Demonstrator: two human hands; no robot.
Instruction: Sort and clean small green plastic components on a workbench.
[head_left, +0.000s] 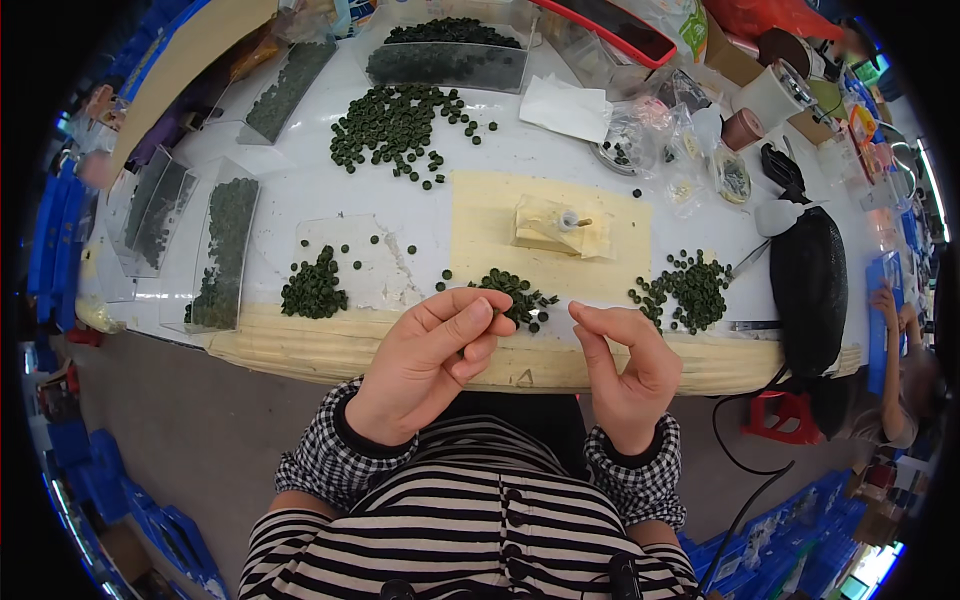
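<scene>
My left hand (pixel 425 355) is closed, thumb pressed to the forefinger, just in front of a small pile of dark green round pieces (pixel 505 290). Whatever lies in its fingers is too small or hidden to name. My right hand (pixel 635 375) hovers at the table's front edge, its thumb and forefinger a little apart and nothing visible between them. Beyond the hands, a block wrapped in yellowish tape (pixel 540 226) has a short brass-coloured pin (pixel 584 222) sticking out of a pale round collar.
More green pieces form a left pile (pixel 313 287), a right pile (pixel 697 290) and a large far heap (pixel 385 128). Clear bins (pixel 445 68) hold others. A black padded bundle (pixel 808 290), a white spoon (pixel 783 216) and a red-cased phone (pixel 625 28) lie rightward.
</scene>
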